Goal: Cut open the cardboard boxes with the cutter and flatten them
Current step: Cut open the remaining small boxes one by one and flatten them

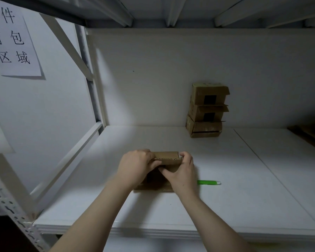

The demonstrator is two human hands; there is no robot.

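the left hand and right hand each pinch the cardboard box in a curled grip, mid-worktop, seemingly flattening it. the cutter lies just beside. three stacked boxes stand unflattened behind: most remains.

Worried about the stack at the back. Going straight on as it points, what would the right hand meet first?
The cardboard box that the right hand grips; the stack of boxes sits farther right, probably clear.
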